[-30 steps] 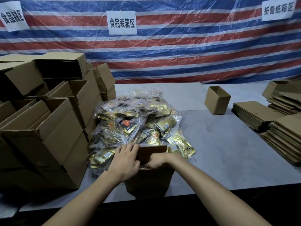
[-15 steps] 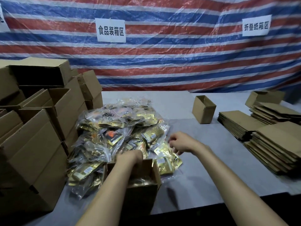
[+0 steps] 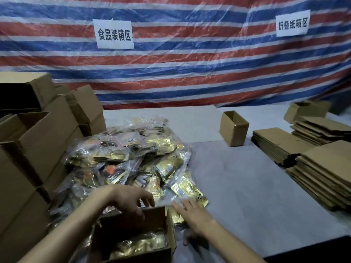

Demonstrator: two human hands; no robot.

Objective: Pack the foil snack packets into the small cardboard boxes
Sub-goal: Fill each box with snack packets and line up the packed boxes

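Foil snack packets heaped mid-table, gold and crinkled, bundled in clear, slippery-looking bags. Nearest the body, small cardboard box, matte brown, flaps up, partly filled with gold packets. Right hand just beside the box's right wall, palm down, fingers straight and slightly spread, tips resting on the clear film at the pile's near edge; grips nothing. Just beyond those fingertips lies the nearest gold packet, flat and rectangular, long axis slanting from far-left to near-right (so across the reach rather than along it). Left hand over the box's far rim, fingers loosely curved, apart, hanging down; cannot tell whether touching the cardboard. Closer hand for that packet, by judgement: the right. Probably calls for a short slide forward and a pinch on the near edge, foil and film looking slick and floppy. Farther right, open box and flattened cardboard stacks; to the left, stacked boxes.
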